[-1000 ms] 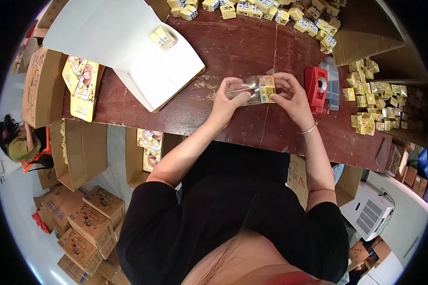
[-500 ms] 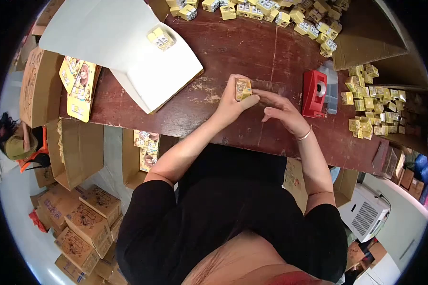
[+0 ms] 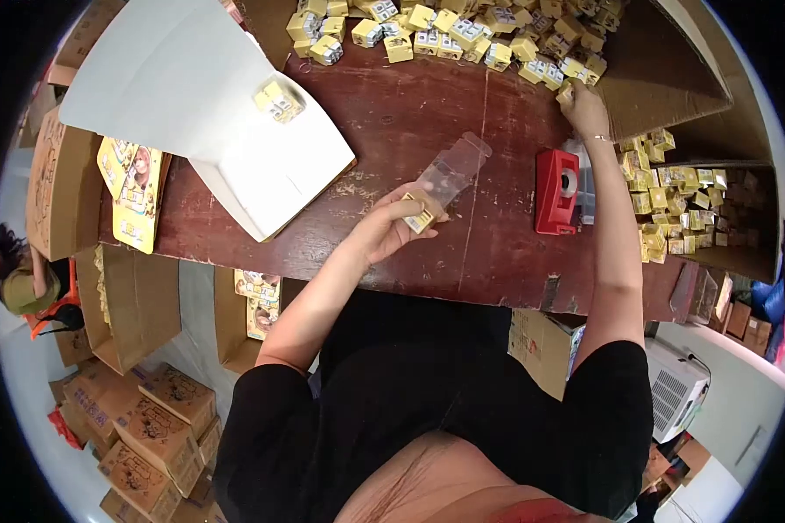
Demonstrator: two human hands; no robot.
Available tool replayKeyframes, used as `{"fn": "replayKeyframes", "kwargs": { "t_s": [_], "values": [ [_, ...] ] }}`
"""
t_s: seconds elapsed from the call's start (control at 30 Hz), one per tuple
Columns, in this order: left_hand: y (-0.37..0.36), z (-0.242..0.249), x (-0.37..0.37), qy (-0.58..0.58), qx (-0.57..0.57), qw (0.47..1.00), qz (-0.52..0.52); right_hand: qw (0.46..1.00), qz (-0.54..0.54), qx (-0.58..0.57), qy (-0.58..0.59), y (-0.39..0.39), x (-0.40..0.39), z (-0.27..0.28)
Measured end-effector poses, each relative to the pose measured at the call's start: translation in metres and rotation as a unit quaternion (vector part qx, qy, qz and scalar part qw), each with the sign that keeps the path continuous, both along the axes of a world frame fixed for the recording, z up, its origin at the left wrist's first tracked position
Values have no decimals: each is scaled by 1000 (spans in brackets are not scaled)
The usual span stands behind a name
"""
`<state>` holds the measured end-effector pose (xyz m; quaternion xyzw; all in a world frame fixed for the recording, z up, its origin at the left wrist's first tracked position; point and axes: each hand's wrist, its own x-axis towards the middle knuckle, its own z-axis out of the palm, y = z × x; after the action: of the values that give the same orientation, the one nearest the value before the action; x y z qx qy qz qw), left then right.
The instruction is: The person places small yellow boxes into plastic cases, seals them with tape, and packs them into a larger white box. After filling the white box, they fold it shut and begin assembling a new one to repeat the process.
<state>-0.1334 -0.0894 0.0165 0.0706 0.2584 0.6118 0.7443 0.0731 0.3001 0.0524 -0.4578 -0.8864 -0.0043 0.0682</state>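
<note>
Left fingers (image 3: 403, 209) grip one clear-and-yellow pack (image 3: 447, 178); right fingers (image 3: 580, 98) pinch one small yellow box (image 3: 565, 92).

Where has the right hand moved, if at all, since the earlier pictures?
Yes: the right hand went forward and rightward, from left of the red tape dispenser to beyond it.

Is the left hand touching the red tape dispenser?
Apart. The head view shows bare tabletop between the left hand and the red tape dispenser.
</note>
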Motion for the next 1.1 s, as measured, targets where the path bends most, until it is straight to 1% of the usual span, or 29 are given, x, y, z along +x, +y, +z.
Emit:
{"fn": "replayKeyframes", "kwargs": {
  "t_s": [0.07,0.1,0.17,0.2,0.23,0.27,0.3,0.37,0.4,0.47,0.53,0.57,0.6,0.63,0.67,0.73,0.77,0.83,0.87,0.93,1.03,1.07,1.1],
  "values": [
    [-1,1,-1,12,0,1000,5,988,126,17,92,-57,-21,14],
    [-2,-2,-1,12,-7,1000,9,982,179,19,50,-85,-32,18],
    [2,-12,-6,-16,-6,1000,15,971,237,25,10,-143,-47,13],
    [4,-25,-9,-39,33,999,8,971,240,10,6,-164,-50,5],
    [3,-22,-11,-38,30,999,7,970,242,-3,1,-180,-50,-4],
    [3,-16,-12,-19,22,999,24,976,215,-17,-14,-192,-50,-9],
    [2,-10,-13,0,14,999,41,976,216,-18,-15,-197,-46,-11],
    [-2,-7,-16,3,6,998,57,981,142,-130,5,-203,-40,-15],
    [-6,-7,-20,-1,17,999,47,981,145,-131,4,-202,-36,-19],
    [-10,-8,-24,-5,29,999,40,955,214,-180,102,-198,-28,-22],
    [-13,-8,-26,14,-19,999,24,950,224,-202,80,-194,-27,-20],
    [-14,-7,-27,13,-18,999,25,945,232,-223,59,-193,-27,-15],
    [-14,-4,-28,64,-32,997,21,945,235,-221,57,-191,-26,-10],
    [-14,-3,-29,115,-47,992,17,926,248,-265,97,-189,-24,-4],
    [-14,-5,-31,115,-46,992,22,904,261,-309,137,-191,-25,5],
    [-13,-11,-31,227,-28,973,19,899,280,-309,137,-195,-22,34],
    [-14,-11,-32,227,-29,973,20,893,334,-249,168,-195,-23,43],
    [-13,-11,-32,337,-18,941,-29,893,344,-247,156,-198,-25,73],
    [-13,-11,-30,338,-18,941,-30,892,352,-244,141,-199,-27,87],
    [-9,-7,-24,417,31,905,-83,894,362,-224,142,-204,-35,103],
    [-2,-1,-13,391,54,913,-103,871,425,-211,129,-209,-48,104],
    [0,-1,-10,392,57,912,-106,880,405,-233,90,-216,-49,102],
    [3,0,-7,420,85,899,-88,886,384,-254,51,-225,-51,102]
  ]
}}
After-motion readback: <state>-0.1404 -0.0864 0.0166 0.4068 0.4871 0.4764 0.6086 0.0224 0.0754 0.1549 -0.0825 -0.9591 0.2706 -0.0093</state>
